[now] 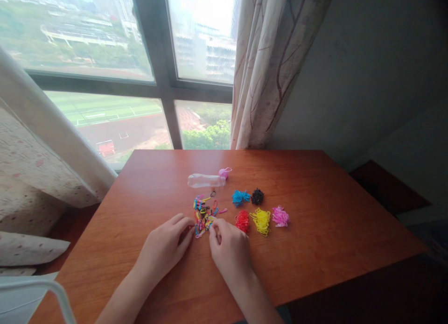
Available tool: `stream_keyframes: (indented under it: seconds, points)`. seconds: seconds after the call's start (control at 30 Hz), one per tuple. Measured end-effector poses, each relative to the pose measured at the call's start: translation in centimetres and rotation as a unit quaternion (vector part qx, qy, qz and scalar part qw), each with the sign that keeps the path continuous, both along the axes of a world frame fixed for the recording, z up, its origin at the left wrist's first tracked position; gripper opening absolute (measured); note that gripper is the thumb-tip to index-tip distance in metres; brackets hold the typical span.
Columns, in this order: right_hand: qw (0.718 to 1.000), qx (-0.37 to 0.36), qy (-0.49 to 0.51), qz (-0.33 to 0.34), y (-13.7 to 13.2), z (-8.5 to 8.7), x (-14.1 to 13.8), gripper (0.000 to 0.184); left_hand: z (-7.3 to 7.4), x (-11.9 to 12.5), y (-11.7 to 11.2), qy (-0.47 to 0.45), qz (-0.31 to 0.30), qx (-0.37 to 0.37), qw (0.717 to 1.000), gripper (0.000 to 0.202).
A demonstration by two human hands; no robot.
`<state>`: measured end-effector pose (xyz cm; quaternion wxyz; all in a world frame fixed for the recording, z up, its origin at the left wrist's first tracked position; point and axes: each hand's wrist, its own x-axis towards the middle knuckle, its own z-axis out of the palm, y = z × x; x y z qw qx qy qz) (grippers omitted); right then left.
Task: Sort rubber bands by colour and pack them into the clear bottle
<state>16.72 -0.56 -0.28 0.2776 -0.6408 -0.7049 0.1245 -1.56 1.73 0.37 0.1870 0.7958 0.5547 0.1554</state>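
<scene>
A mixed heap of small coloured rubber bands (203, 214) lies on the wooden table (315, 249). My right hand (229, 247) pinches at the heap's near edge, fingers pressed together on a band too small to name. My left hand (164, 249) rests flat beside the heap, fingers loosely stretched, fingertips touching its left edge. To the right sit sorted piles: blue (240, 197), black (257, 196), red (242, 220), yellow (261, 220) and pink (280, 216).
A clear plastic bottle (206, 179) with a pink cap (224, 173) lies on its side behind the heap. A window and curtains (273, 67) stand behind the table. A cushion (28, 174) lies at the left, and a white chair rail (52, 291) at the lower left.
</scene>
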Motion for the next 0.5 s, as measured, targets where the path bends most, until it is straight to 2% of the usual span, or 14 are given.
stream_keyframes:
  seconds: [0.23, 0.5]
  points:
    - [0.998, 0.027, 0.051, -0.023, -0.8, 0.9, 2.0, 0.018, 0.4, 0.1, 0.0, -0.004, 0.004, 0.004, 1.0, 0.022]
    - [0.992, 0.046, 0.027, -0.117, -1.8, 0.5, 9.8, 0.023, 0.3, 0.1, 0.1, 0.011, -0.002, 0.011, 1.0, 0.022]
